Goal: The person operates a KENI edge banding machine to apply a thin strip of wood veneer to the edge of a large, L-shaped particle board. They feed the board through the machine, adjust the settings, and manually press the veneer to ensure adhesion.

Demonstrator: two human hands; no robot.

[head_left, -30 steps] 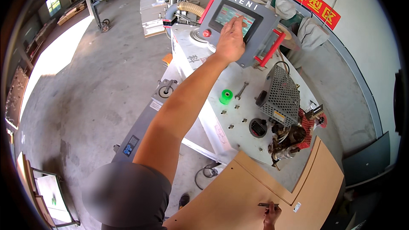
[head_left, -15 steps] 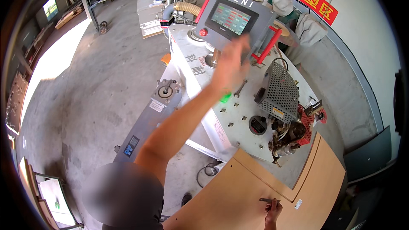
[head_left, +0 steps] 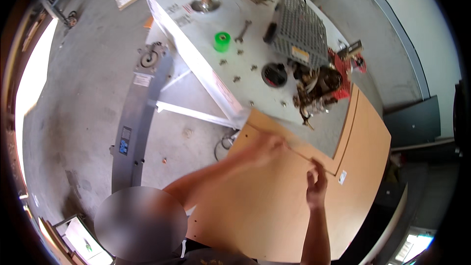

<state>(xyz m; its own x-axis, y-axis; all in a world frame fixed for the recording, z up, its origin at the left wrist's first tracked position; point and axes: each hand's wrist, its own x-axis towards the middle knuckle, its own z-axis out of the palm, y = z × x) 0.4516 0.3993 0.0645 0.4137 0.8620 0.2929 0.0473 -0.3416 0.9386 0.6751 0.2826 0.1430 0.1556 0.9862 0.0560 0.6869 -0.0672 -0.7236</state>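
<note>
Over a light-brown wooden board (head_left: pixel 265 196), my left hand (head_left: pixel 270 148) is smeared by motion near the board's inner edge, so its fingers cannot be made out. Just right of it, my right hand (head_left: pixel 317 184) is raised by the inner corner, thumb apart from the fingers. A thin dark line runs between the two hands; whether it is the board's groove or a slim tool I cannot tell. The small dark flat tool seen earlier in my right hand is not clearly visible now. A white label (head_left: pixel 342 177) is stuck on the board beside my right hand.
Beyond the board stands a white machine table (head_left: pixel 196 44) with a green roll (head_left: pixel 222 41), a wrench (head_left: pixel 243 31), a perforated grey motor cover (head_left: pixel 301 29) and a round black gauge (head_left: pixel 274 75). A long grey machine arm (head_left: pixel 135 113) extends at left.
My left hand has come down from the control panel to the board, near my right hand. My right hand has opened from its grip on the dark flat tool. The view has tilted downward.
</note>
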